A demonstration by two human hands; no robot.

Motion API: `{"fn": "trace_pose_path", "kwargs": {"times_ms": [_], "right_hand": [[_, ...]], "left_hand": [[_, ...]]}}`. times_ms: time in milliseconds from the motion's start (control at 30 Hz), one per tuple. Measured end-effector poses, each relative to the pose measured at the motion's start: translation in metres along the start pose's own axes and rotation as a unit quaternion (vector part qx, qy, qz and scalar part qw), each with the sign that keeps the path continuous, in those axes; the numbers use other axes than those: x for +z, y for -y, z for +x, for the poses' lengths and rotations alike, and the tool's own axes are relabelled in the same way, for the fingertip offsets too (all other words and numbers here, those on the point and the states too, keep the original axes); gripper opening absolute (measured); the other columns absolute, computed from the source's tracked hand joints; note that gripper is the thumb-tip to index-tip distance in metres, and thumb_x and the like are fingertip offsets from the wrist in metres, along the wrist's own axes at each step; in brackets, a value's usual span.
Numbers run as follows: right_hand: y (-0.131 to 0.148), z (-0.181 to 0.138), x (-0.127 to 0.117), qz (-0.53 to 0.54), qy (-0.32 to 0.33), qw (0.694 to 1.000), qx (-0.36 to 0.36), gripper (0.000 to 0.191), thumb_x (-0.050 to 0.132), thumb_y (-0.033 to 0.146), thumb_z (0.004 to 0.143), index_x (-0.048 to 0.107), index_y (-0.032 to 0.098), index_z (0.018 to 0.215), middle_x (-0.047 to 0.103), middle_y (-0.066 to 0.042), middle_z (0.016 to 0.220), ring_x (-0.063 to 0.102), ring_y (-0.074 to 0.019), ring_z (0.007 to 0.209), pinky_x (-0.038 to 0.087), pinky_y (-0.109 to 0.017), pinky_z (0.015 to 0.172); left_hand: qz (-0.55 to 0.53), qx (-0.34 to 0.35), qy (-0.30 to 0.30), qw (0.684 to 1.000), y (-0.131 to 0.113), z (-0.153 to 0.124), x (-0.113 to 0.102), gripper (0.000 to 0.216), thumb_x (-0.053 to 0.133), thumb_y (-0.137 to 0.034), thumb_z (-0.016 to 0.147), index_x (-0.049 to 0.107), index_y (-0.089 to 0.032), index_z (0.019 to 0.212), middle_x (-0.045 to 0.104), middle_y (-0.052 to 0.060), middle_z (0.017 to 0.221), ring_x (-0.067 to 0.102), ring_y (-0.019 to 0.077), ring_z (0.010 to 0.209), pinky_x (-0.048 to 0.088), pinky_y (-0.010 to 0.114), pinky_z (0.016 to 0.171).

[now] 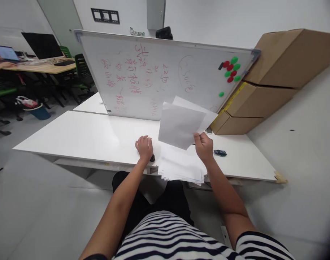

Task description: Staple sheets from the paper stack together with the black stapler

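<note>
My right hand (204, 146) pinches sheets of white paper (181, 124) by their lower right corner. They are raised and fanned apart in front of the whiteboard, one greyish in shadow and another behind it. Below them a loose stack of white paper (181, 164) lies at the table's front edge, its sheets unevenly lined up and jutting over. Left of the stack, my left hand (144, 147) rests low on the white table (100, 133) with its fingers curled. A small black object (152, 158) shows beside its wrist; what lies under the palm is hidden.
A whiteboard (165, 72) with red writing and round magnets stands along the table's back. Stacked cardboard boxes (276, 61) rise at the right. A small dark packet (220, 153) lies right of my right hand. Another person's arm (4, 65) shows at a far-left desk.
</note>
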State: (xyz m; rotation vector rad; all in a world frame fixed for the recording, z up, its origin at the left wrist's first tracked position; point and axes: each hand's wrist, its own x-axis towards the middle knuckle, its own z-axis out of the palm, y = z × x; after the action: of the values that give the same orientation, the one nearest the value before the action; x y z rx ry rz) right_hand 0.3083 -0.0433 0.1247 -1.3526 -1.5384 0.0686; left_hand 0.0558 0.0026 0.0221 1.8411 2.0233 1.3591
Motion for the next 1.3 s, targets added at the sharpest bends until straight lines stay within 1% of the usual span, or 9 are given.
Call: {"fn": "trace_pose_path", "kwargs": {"times_ms": [100, 200, 300, 433, 700, 833, 933, 1133, 1300], "right_hand": [[0.008, -0.023, -0.014, 0.039, 0.037, 0.998, 0.039, 0.036, 0.047, 0.047, 0.092, 0.049, 0.021, 0.067, 0.047, 0.004, 0.055, 0.043, -0.0116, 0.054, 0.034, -0.024, 0.054], [0.005, -0.038, -0.018, 0.059, 0.059, 0.994, 0.069, 0.035, 0.048, 0.048, 0.092, 0.055, 0.02, 0.071, 0.051, 0.003, 0.057, 0.048, -0.0128, 0.058, 0.037, -0.025, 0.057], [0.001, -0.048, -0.018, 0.084, 0.074, 0.989, 0.095, 0.036, 0.048, 0.05, 0.091, 0.059, 0.02, 0.073, 0.053, 0.002, 0.059, 0.05, -0.0139, 0.06, 0.04, -0.025, 0.058], [0.001, -0.056, -0.018, 0.11, 0.088, 0.984, 0.109, 0.037, 0.049, 0.051, 0.09, 0.062, 0.02, 0.077, 0.055, 0.001, 0.062, 0.053, -0.0159, 0.066, 0.041, -0.026, 0.059], [0.003, -0.064, -0.021, 0.115, 0.098, 0.982, 0.112, 0.036, 0.045, 0.052, 0.091, 0.06, 0.021, 0.081, 0.055, 0.002, 0.064, 0.051, -0.0155, 0.064, 0.041, -0.027, 0.06], [0.008, -0.067, -0.02, 0.096, 0.093, 0.986, 0.104, 0.034, 0.041, 0.048, 0.094, 0.059, 0.02, 0.085, 0.055, 0.001, 0.069, 0.051, -0.0155, 0.066, 0.041, -0.028, 0.063], [0.008, -0.07, -0.015, 0.103, 0.082, 0.986, 0.099, 0.032, 0.04, 0.046, 0.095, 0.059, 0.021, 0.089, 0.054, 0.0, 0.069, 0.052, -0.0164, 0.068, 0.043, -0.029, 0.065], [-0.002, -0.081, -0.004, 0.126, 0.093, 0.984, 0.083, 0.033, 0.04, 0.047, 0.095, 0.06, 0.022, 0.092, 0.059, -0.002, 0.076, 0.056, -0.0187, 0.073, 0.046, -0.031, 0.069], [-0.017, -0.097, 0.013, 0.192, 0.091, 0.971, 0.109, 0.036, 0.048, 0.051, 0.09, 0.062, 0.021, 0.105, 0.067, -0.006, 0.094, 0.062, -0.0222, 0.092, 0.049, -0.036, 0.083]], "left_hand": [[-0.178, 0.047, -0.052, 0.982, -0.02, -0.004, -0.02, 0.047, 0.02, -0.04, 0.099, 0.063, -0.021, 0.1, 0.064, 0.009, 0.112, 0.054, 0.022, 0.114, 0.034, 0.045, 0.103], [-0.32, 0.096, 0.006, 0.942, -0.05, -0.005, -0.047, 0.041, 0.035, -0.049, 0.095, 0.061, -0.02, 0.105, 0.064, 0.009, 0.104, 0.06, 0.0191, 0.098, 0.046, 0.036, 0.09], [-0.367, 0.054, 0.06, 0.927, -0.077, -0.005, -0.068, 0.028, 0.062, -0.047, 0.083, 0.062, -0.021, 0.094, 0.064, 0.005, 0.093, 0.06, 0.0169, 0.089, 0.048, 0.031, 0.083], [-0.408, -0.014, 0.075, 0.91, -0.089, -0.005, -0.078, 0.025, 0.071, -0.043, 0.076, 0.062, -0.02, 0.079, 0.062, 0.001, 0.079, 0.059, 0.0141, 0.077, 0.048, 0.028, 0.074], [-0.334, 0.03, 0.086, 0.938, -0.092, -0.011, -0.079, 0.024, 0.066, -0.042, 0.08, 0.061, -0.02, 0.071, 0.062, -0.001, 0.072, 0.057, 0.0135, 0.073, 0.045, 0.027, 0.073], [-0.347, 0.03, 0.095, 0.933, -0.094, -0.014, -0.072, 0.025, 0.066, -0.042, 0.08, 0.06, -0.02, 0.071, 0.062, -0.001, 0.075, 0.058, 0.014, 0.076, 0.046, 0.028, 0.076], [-0.398, 0.0, 0.151, 0.905, -0.091, -0.015, -0.064, 0.025, 0.069, -0.044, 0.077, 0.06, -0.02, 0.08, 0.065, 0.001, 0.084, 0.061, 0.0158, 0.084, 0.048, 0.03, 0.079], [-0.505, -0.072, 0.278, 0.814, -0.081, -0.014, -0.053, 0.041, 0.073, -0.042, 0.074, 0.06, -0.021, 0.106, 0.068, 0.007, 0.109, 0.063, 0.021, 0.102, 0.051, 0.035, 0.086], [-0.497, -0.08, 0.294, 0.813, -0.065, -0.019, -0.038, 0.038, 0.074, -0.042, 0.072, 0.067, -0.019, 0.1, 0.071, 0.006, 0.105, 0.064, 0.0219, 0.097, 0.05, 0.037, 0.086]]}}
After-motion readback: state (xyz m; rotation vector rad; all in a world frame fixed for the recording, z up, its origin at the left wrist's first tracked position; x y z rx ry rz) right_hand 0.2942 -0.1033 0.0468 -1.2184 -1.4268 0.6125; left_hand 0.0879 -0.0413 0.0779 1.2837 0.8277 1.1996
